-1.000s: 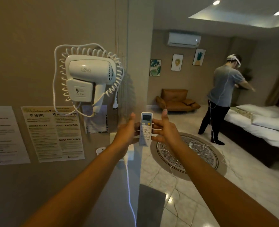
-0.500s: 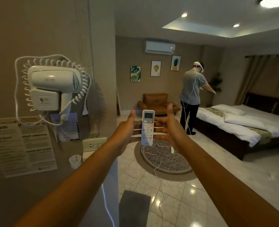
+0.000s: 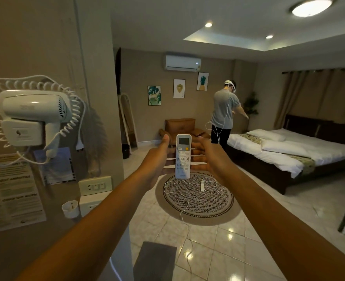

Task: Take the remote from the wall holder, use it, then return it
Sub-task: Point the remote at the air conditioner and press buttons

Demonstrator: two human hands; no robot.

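1. Bedroom, tiled floor (image 3: 218,240), beige walls; air conditioner (image 3: 183,62) mounted high on the far wall at 12 o'clock, three framed pictures below it.
2. Remote (image 3: 183,156) upright at frame centre, screen end up, button face toward the camera, top pointing toward the far wall.
3. Left hand (image 3: 157,159) at 9 o'clock of the remote: thumb raised beside the remote's top edge, fingers curled behind the body, gripping it.
4. Right hand (image 3: 208,157) at 3 o'clock of the remote: fingers reach behind the body and interleave with the left fingers; also gripping. Thumb contact with the buttons cannot be told.
5. Both forearms extended, bare.
6. Hair dryer (image 3: 33,116) with coiled cord on the near wall at 9 o'clock; printed notices below it; socket plate (image 3: 95,185) and small white cup (image 3: 70,208) at 8 o'clock.
7. Round rug (image 3: 198,197) below the hands, thin white cable lying across it.
8. Bed (image 3: 289,151) at 3 o'clock; a second person (image 3: 223,112) stands at its foot, back turned. Brown armchair (image 3: 180,126) behind the remote.
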